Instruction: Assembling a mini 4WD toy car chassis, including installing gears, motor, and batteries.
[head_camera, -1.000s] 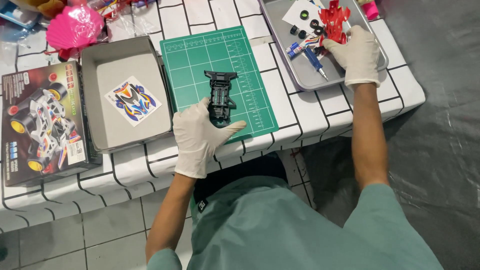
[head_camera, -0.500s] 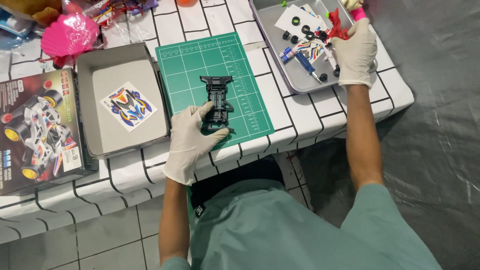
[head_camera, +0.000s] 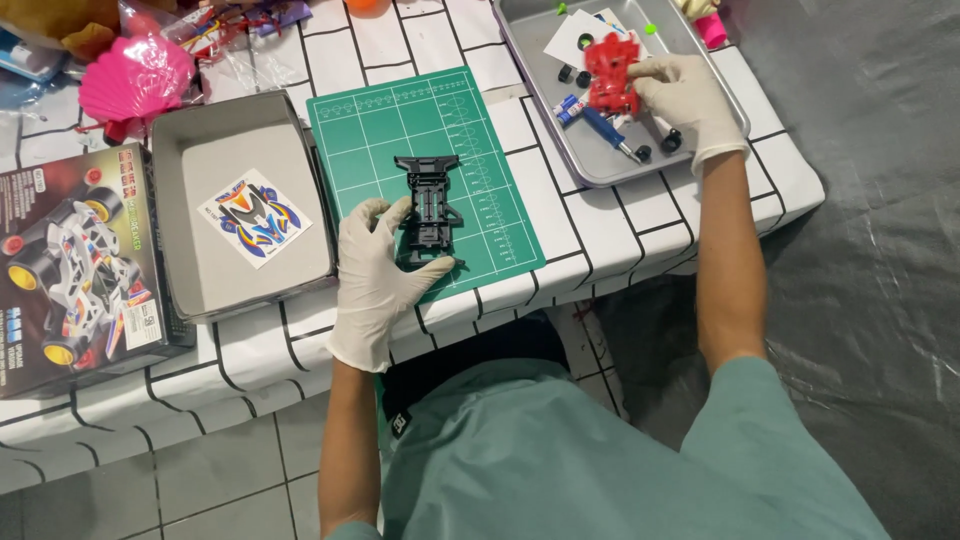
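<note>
Your left hand (head_camera: 375, 275), gloved, steadies the black chassis (head_camera: 428, 205) on the green cutting mat (head_camera: 400, 120), fingers loosely closed at its near end. Your right hand (head_camera: 685, 100) pinches the red parts frame (head_camera: 612, 75) over the metal tray (head_camera: 600, 170).

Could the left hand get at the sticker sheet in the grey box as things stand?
Probably yes. The left hand rests on the black chassis, right beside the open grey box. The sticker sheet lies uncovered on the box floor, with only the low box wall between.
</note>
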